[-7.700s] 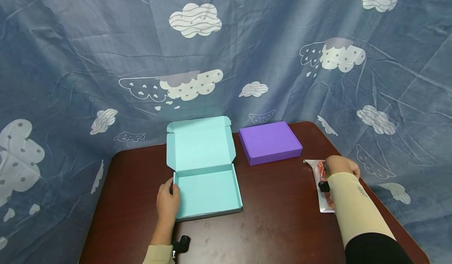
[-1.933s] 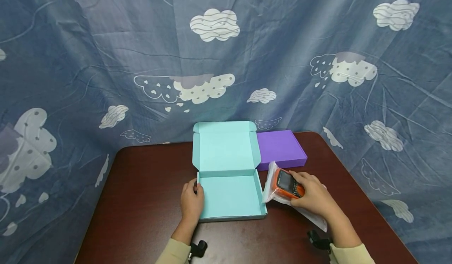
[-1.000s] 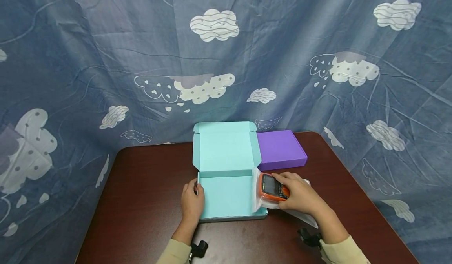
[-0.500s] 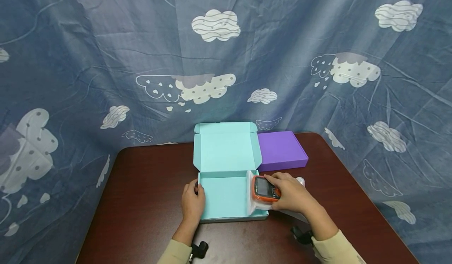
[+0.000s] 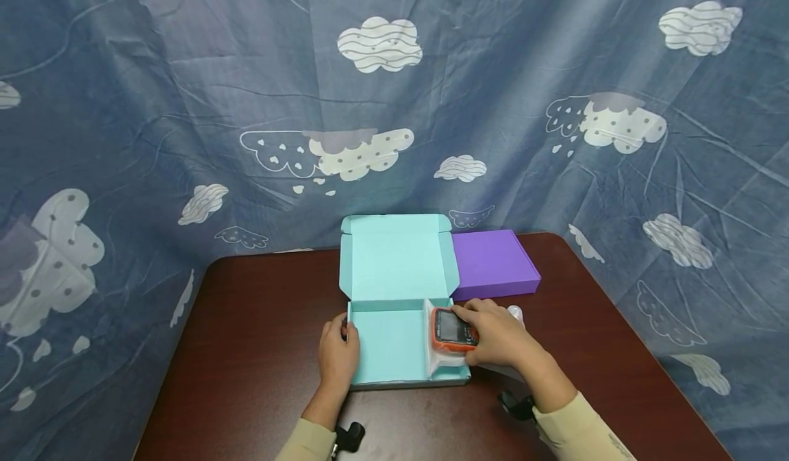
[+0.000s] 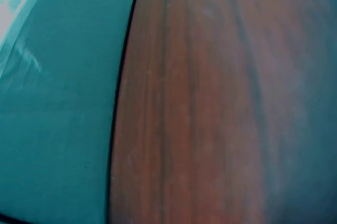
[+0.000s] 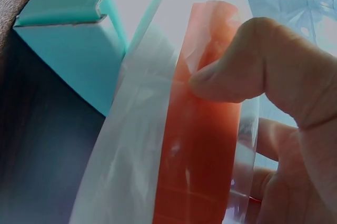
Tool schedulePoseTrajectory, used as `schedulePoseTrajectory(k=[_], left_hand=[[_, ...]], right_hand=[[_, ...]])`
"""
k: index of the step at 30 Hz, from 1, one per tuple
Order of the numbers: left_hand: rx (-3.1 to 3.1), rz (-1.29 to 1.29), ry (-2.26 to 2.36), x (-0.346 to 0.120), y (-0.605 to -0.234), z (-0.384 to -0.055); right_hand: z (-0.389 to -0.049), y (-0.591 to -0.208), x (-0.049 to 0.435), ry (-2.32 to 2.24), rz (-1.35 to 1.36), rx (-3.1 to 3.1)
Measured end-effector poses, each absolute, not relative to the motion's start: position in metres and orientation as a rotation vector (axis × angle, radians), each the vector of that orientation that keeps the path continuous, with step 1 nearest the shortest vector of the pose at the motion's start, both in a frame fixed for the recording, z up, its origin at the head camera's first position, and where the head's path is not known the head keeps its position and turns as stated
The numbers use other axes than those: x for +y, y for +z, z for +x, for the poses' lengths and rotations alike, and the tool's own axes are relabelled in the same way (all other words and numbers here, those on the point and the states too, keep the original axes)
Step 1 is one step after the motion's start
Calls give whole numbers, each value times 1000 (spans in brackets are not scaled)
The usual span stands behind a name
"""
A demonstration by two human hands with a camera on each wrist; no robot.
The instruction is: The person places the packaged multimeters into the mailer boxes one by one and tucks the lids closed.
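Note:
An orange multimeter (image 5: 453, 328) with a dark screen sits in a clear plastic bag (image 5: 433, 358). My right hand (image 5: 499, 334) grips it, thumb on one orange side in the right wrist view and fingers on the far side. Bag and multimeter overlap the right side of the open teal box (image 5: 388, 344), close over its right wall. At the box's left wall, my left hand (image 5: 338, 353) holds the edge between thumb and fingers. The left wrist view shows teal cardboard (image 6: 63, 103) beside the wood, with no fingers in sight.
A closed purple box (image 5: 493, 262) lies at the back right, partly behind the teal box's raised lid (image 5: 397, 255). The dark wooden table (image 5: 265, 324) reaches back to a blue cloud-patterned curtain (image 5: 394, 105).
My right hand has brought the bagged multimeter from the table's right edge leftward over the teal box's right side. My left hand stays at the box's left wall.

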State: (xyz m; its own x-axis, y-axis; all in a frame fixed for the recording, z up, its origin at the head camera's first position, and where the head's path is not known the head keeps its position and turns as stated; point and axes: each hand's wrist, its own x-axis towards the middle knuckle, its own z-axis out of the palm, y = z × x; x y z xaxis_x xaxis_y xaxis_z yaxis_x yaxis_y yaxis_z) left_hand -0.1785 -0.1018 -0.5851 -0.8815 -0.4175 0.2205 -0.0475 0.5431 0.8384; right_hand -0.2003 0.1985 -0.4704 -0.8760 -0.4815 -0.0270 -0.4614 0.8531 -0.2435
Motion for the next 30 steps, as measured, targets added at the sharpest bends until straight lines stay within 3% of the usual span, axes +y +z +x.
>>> schedulePoseTrajectory(k=[30], left_hand=[[-2378, 373, -1275, -102, -586, -179]], right_hand=[[-204, -482, 165, -101, -787, 2969]])
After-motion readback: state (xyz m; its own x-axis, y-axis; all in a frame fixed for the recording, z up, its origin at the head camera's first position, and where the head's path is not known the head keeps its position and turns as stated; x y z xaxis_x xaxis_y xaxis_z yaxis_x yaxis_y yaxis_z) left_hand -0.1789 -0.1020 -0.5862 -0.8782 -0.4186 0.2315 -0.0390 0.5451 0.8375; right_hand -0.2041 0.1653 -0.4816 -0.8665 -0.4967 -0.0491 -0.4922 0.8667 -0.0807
